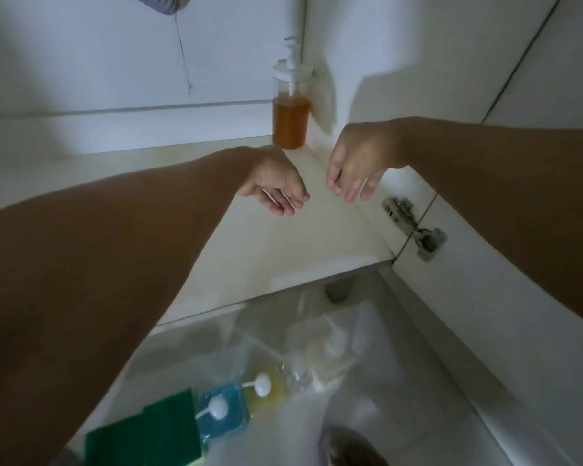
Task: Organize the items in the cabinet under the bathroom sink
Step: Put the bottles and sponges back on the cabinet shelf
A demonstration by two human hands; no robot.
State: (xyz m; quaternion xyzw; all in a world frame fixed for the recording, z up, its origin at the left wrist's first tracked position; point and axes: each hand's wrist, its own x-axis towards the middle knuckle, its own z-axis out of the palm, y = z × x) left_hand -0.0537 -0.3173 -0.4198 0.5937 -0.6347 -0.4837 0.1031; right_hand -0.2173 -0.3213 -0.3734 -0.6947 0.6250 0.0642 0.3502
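A clear pump bottle, half full of amber liquid, stands upright in the back right corner of the white cabinet shelf. My left hand hovers just in front of it, fingers relaxed and empty. My right hand hangs to the right of the bottle, fingers pointing down and loose, holding nothing. Below the shelf edge, on the floor, stand a pump bottle with blue liquid, a pump bottle with yellow liquid and some green sponges, partly under clear plastic.
A metal door hinge sits on the cabinet's right side panel. A grey pipe part hangs at the top of the cabinet. A blurred clear plastic bag with pale bottles lies on the floor. A dark round object shows at the bottom edge.
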